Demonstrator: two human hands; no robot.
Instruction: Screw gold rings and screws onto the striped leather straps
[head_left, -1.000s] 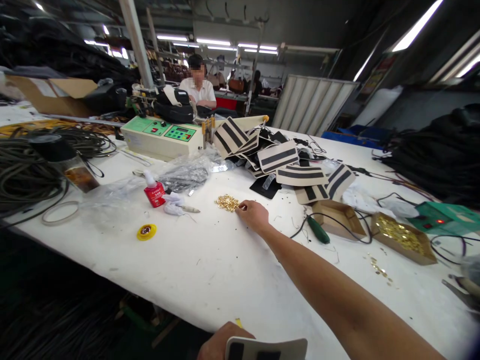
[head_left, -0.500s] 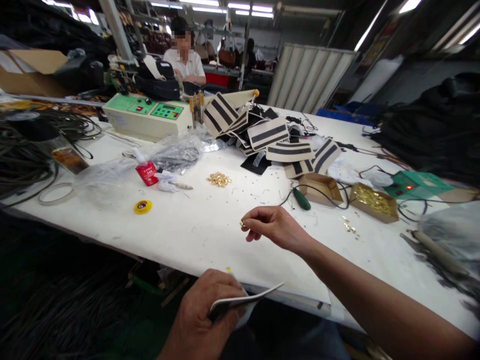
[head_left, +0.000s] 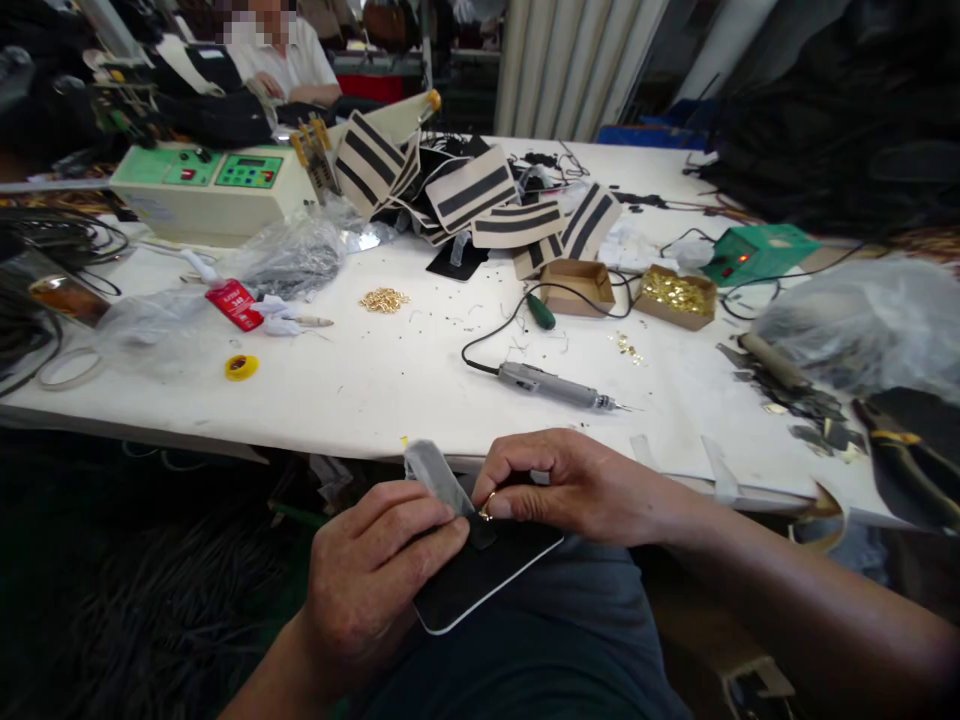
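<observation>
My left hand (head_left: 367, 560) is closed on a flat black panel (head_left: 491, 575) with a pale edge, held over my lap. A small black tab (head_left: 482, 530) stands up from the panel by my left fingertips, and a strip in cloudy plastic (head_left: 435, 472) rises beside it. My right hand (head_left: 559, 490) pinches a small gold metal fitting (head_left: 487, 507) between thumb and forefinger, right by the tab. Whether the fitting touches the tab, I cannot tell. A pile of similar gold fittings (head_left: 384, 300) lies on the white table (head_left: 360, 390).
An electric screwdriver (head_left: 551, 384) with a black cord lies on the table. Behind it are an open carton box (head_left: 576, 288) and a box of gold plates (head_left: 675, 296). Striped panels (head_left: 469, 190) are heaped farther back. A red glue bottle (head_left: 234, 302) and yellow tape roll (head_left: 241, 367) sit left.
My right hand has brought the gold fitting down to the panel. The panel has turned so its black face shows. My view has tilted downward and to the right.
</observation>
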